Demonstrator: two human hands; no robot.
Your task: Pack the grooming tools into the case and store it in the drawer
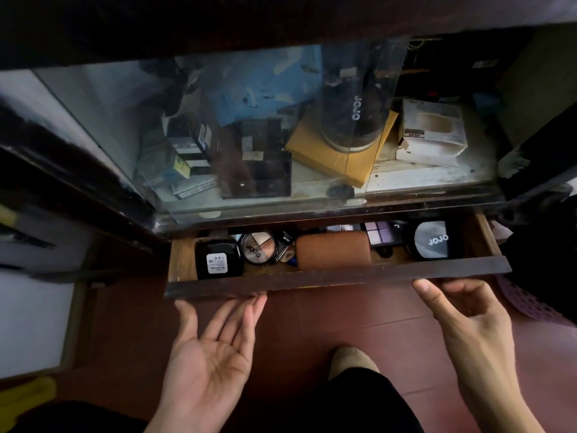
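Both hands sit low in the frame under the pulled-out drawer (312, 281). The left hand (215, 348) is spread flat, palm up, with its fingertips touching the lower edge of the drawer front and holding nothing. The right hand (468, 317) is also empty: its thumb tip meets the same edge further toward the right of the frame, and its fingers are loosely curled below.

The brown case (332, 250) lies in the middle of the drawer. A round eyeshadow pan (258, 247) and a black labelled compact (218, 260) are on its left-of-frame side, and a purple palette (382, 232) and a round JOJO compact (432, 239) are on the other. It seems to lie below the drawer's rim, so storing looks done and closing is the step in hand.

To do that well, turn both hands so the palms or fingers bear on the face of the drawer front rather than its underside. Push evenly at both ends so the wide wooden drawer doesn't skew and jam under the glass cabinet (109, 120). Go slowly, since the loose compacts may slide or ride up. Pull the fingertips away from the top edge before it meets the cabinet frame.
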